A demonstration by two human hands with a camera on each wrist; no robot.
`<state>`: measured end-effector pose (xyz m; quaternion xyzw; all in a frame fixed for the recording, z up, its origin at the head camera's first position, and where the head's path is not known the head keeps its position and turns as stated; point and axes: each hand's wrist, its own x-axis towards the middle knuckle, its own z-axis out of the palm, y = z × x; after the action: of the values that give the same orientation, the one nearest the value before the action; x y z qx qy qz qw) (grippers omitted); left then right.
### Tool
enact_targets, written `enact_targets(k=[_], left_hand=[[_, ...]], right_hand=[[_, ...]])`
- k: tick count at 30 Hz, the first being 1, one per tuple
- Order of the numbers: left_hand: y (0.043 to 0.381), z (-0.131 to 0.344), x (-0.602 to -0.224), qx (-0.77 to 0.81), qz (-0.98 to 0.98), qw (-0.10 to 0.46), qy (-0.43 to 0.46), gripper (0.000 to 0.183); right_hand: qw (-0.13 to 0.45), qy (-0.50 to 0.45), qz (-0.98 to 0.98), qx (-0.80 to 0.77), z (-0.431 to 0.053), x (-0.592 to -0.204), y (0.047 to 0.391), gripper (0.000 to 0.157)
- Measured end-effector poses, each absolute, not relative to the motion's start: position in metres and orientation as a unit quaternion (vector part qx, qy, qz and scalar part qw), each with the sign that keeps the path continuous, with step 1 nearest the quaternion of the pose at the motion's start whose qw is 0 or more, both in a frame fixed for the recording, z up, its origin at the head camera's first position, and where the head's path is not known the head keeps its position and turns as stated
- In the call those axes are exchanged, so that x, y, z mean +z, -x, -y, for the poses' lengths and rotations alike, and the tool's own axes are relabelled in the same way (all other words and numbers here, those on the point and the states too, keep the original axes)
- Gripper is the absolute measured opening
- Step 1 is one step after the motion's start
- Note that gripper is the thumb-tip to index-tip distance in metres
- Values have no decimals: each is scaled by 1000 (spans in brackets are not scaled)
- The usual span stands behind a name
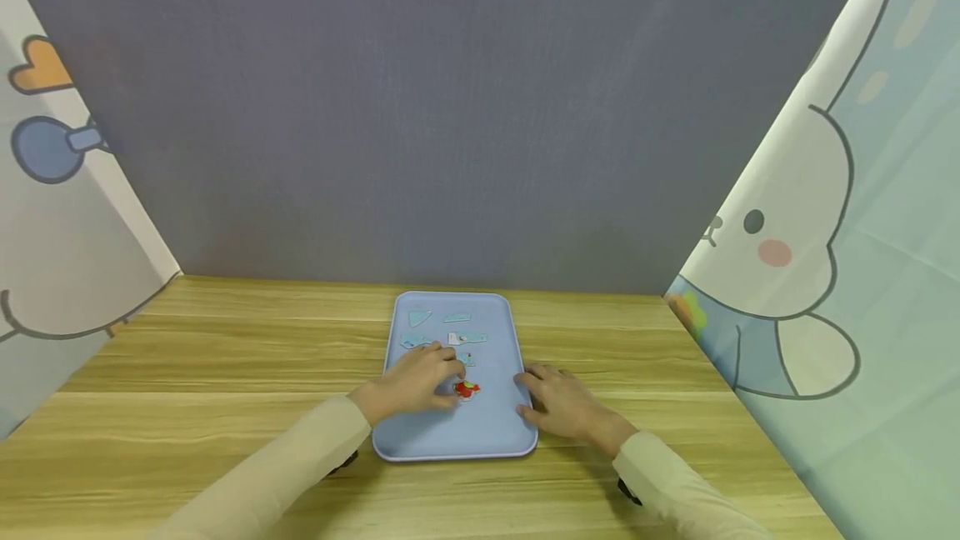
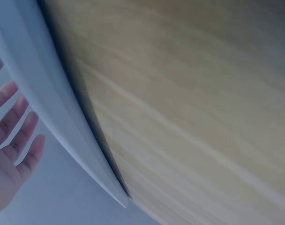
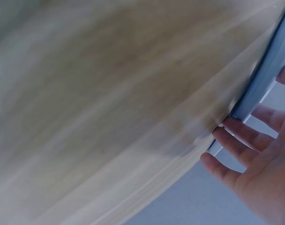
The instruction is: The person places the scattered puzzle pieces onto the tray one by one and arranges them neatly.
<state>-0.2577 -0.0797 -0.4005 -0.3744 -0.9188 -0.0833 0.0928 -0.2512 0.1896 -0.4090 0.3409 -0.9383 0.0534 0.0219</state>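
My left hand [image 1: 416,377] reaches over a pale blue tray [image 1: 495,432], its fingers loosely bent and spread. Just beyond its thumb and index finger lies a small flat red piece [image 1: 467,390] with a touch of green and a pale edge. In the left wrist view the left hand [image 2: 13,140] shows separated fingers; the thumb side is cut off. My right hand [image 1: 566,402] rests at the tray's right rim. The right wrist view shows its fingers [image 3: 236,145] extended against that rim, gripping nothing visible.
Several flat light-blue pieces lie in the tray's far half, among them a triangular piece [image 1: 418,318], a thin strip [image 1: 457,317] and a longer printed piece [image 1: 467,338]. The left hand partly covers others. Beneath is a wood-grain table [image 1: 262,365], with a grey panel [image 1: 420,123] behind.
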Motion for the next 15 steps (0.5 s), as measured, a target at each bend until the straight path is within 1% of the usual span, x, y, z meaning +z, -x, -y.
enact_targets(k=[8, 15], left_hand=[[257, 100, -396, -108, 922, 101, 358, 28], [258, 121, -395, -118, 924, 105, 349, 28]], right_hand=[[25, -345, 936, 66, -191, -407, 253, 47], [49, -341, 933, 99, -196, -405, 256, 45]])
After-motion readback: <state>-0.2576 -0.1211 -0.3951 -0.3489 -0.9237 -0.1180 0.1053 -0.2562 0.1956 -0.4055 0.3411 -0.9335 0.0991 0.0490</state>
